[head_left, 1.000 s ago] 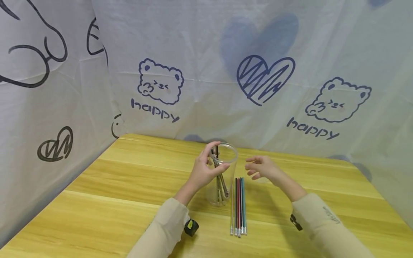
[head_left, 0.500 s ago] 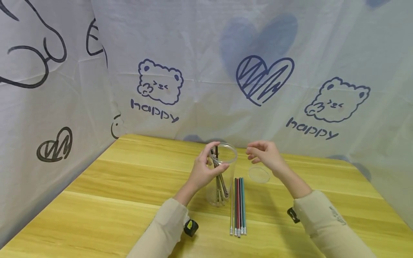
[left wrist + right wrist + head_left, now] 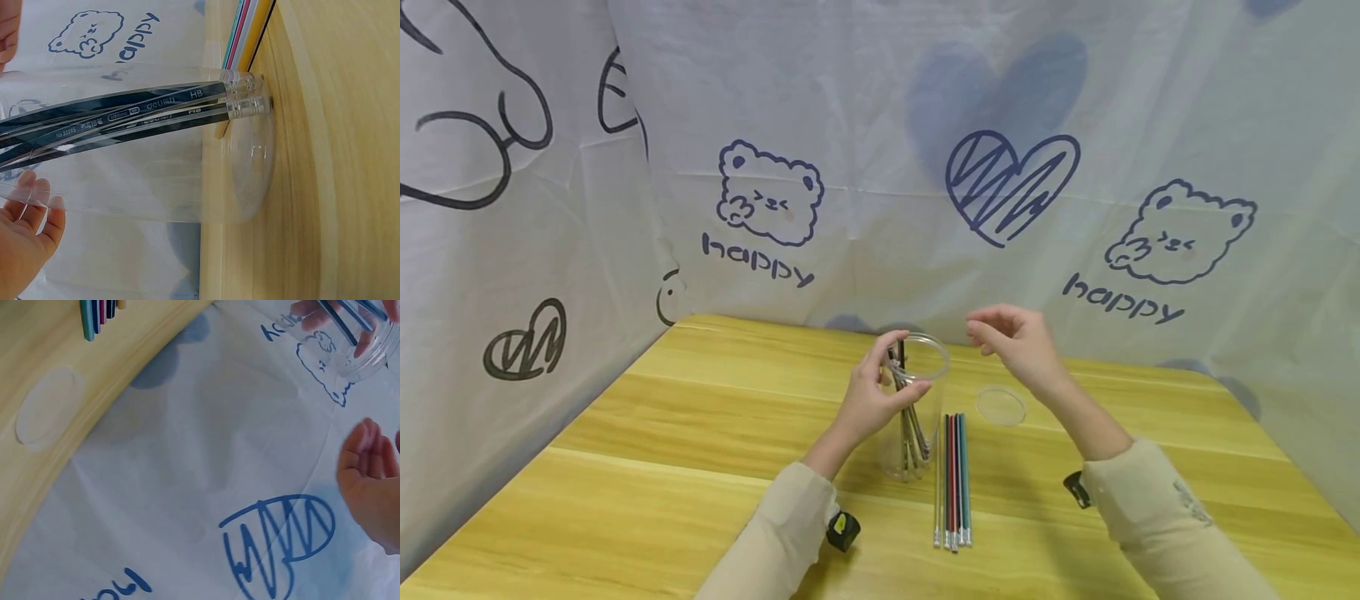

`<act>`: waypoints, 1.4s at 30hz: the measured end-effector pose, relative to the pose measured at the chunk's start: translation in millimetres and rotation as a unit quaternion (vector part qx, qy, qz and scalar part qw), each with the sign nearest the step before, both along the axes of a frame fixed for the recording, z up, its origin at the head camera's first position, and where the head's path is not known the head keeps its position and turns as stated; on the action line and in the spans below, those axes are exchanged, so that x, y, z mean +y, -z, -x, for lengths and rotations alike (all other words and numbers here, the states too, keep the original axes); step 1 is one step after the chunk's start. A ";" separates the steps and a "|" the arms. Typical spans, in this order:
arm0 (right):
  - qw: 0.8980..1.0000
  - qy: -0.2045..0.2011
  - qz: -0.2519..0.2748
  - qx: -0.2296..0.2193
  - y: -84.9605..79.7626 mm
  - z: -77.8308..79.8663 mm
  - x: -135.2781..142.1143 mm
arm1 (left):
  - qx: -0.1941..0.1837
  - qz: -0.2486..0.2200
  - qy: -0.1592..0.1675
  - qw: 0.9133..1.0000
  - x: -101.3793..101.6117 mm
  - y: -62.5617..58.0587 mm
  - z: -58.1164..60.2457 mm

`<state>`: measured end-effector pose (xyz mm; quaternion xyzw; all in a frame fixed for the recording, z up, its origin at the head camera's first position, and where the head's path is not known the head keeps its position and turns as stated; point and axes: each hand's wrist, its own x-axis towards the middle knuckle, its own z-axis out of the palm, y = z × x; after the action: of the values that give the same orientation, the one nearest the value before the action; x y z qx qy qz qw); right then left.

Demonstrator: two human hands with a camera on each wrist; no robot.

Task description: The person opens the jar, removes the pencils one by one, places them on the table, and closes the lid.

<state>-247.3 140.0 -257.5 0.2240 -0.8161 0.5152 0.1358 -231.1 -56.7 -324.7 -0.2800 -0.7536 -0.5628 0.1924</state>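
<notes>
white cloth (image 3: 865,100) printed with bears, hearts and "happy" hangs behind a wood-grain table (image 3: 647,442), and from where i stand, looking down from head height, the clear plastic jar (image 3: 932,404) stands upright near the table's back edge. the left hand (image 3: 868,396) is spread in a wide c about its rim, thumb nearer the person, fingers on the far side. just right of the jar lies a neat row of pencils (image 3: 953,483), eraser ends toward the person; beyond them, flat on the table, is the clear round lid (image 3: 1001,405). the right hand (image 3: 1018,346) hovers above the lid, fingers loosely bent, nothing visible in it.

from the left wrist, dark hb pencils (image 3: 169,109) lean inside the jar, metal ferrules down at its base, and fingertips rest against the wall near the mouth. that wall looks thin, light and slick, so i'd steady it gently by the rim; squeezing might dent it. the pencils look stiff, light and apt to roll, best pinched mid-shaft.

from the right wrist, the half-curled fingers sit apart from the jar's mouth, and the lid, likely flimsy, would lift best by its edge.
</notes>
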 end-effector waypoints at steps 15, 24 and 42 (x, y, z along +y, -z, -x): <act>0.955 -0.085 -0.077 0.273 3.0 -6.3 -29.0 | 0.000 0.004 0.001 1.000 0.4 -1.6 -0.9; 0.952 -0.121 -0.118 0.254 5.6 -8.2 -38.6 | 0.003 0.002 0.002 1.000 0.8 -0.6 0.2; 0.927 -0.138 -0.311 0.162 16.1 -14.1 -48.1 | 0.038 -0.016 0.010 0.999 -0.5 2.9 4.6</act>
<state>-233.2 92.0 -273.6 0.4454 -0.8633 0.2064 0.1175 -235.7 -57.3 -327.5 -0.3049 -0.7337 -0.5660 0.2198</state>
